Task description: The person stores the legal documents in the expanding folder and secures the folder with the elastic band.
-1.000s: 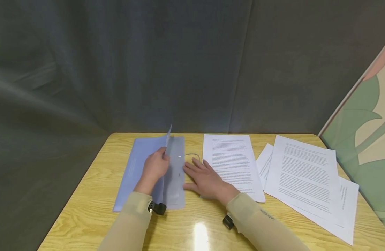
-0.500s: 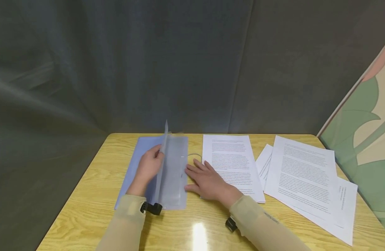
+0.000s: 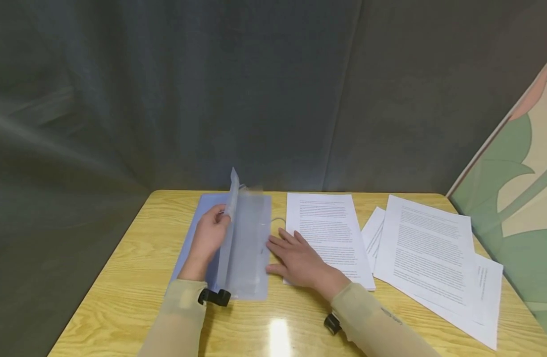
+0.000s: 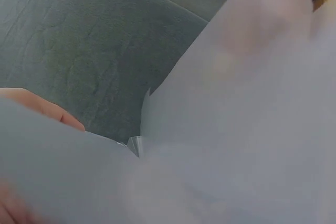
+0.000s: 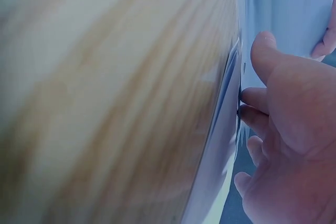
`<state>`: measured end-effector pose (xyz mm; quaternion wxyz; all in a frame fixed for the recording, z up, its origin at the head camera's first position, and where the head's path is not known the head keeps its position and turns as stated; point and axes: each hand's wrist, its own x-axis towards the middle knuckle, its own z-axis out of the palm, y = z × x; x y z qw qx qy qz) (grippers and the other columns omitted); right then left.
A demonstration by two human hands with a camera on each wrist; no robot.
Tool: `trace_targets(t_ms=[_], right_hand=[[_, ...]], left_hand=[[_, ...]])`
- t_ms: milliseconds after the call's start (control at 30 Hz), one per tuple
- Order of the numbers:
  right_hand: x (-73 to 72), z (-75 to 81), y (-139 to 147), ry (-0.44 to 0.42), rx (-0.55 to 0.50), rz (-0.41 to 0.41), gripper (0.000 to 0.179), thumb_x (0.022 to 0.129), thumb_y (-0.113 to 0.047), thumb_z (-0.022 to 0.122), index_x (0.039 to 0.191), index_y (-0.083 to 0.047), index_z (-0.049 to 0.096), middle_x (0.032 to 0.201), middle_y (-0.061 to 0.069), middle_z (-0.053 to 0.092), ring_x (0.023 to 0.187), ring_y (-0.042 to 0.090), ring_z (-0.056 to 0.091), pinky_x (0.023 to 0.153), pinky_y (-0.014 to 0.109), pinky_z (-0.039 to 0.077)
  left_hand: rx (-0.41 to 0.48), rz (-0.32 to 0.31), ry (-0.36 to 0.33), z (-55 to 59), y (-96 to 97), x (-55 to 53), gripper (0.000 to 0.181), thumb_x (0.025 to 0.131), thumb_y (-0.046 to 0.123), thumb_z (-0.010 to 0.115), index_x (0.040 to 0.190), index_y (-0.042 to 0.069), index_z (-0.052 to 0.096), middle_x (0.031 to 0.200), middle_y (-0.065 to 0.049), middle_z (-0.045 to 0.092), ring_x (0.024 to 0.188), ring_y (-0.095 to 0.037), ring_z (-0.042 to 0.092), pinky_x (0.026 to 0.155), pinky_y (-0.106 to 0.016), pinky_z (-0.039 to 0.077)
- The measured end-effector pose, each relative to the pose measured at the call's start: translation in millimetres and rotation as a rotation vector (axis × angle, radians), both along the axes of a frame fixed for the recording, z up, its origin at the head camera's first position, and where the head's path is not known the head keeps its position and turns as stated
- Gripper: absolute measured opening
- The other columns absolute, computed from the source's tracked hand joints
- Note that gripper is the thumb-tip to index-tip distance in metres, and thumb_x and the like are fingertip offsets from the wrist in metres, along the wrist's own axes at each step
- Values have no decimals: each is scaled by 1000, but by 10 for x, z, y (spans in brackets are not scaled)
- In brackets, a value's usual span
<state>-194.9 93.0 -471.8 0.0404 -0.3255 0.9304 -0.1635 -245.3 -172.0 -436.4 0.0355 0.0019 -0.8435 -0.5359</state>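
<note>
A translucent blue plastic folder lies on the left part of the table with its upper sheets raised. My left hand pinches the raised flap, which stands nearly upright along the folder's middle. In the left wrist view, fingers show behind the cloudy plastic, and part of that hand is hidden by it. My right hand is spread with straight fingers, fingertips right at the folder's right edge and the palm over a printed paper stack. A thin cord loop shows beyond those fingertips.
Further right, loose printed sheets overlap at angles, one reaching toward the table's right edge. The wooden table ends against a dark curtain at the back. A patterned panel stands at the right.
My left hand has drawn the flap leftward, so the folder is spread wider and more of its clear inner sheet shows. My right hand has stayed at the folder's right edge.
</note>
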Motion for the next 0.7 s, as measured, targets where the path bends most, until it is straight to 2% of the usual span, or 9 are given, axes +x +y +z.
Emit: trace_targets(t_ms=[333,533,700], right_hand=[[32,-4,61,32,-3,-15,67,112,-47,60,162,-3,53,170,13,48,164,42,27,129,65,20],[41,-10,93,33,-18,-24,67,111,-46,63,161,-2,54,169,14,48,164,42,26,129,66,19],[52,-25,132,45,-34,-27,69,111,-46,63,162,-2,52,170,15,46,164,42,26,130,65,19]], left_hand=[[143,-16,-15,15,-25,6,41,112,14,51,150,0,62,142,-24,69,127,-36,63,104,-51,47],[199,-15,-1,16,7,11,42,111,13,51,149,0,63,139,-23,70,122,-36,64,103,-50,48],[207,-5,-1,-11,38,7,42,111,13,51,148,-1,63,136,-23,72,117,-34,65,99,-47,49]])
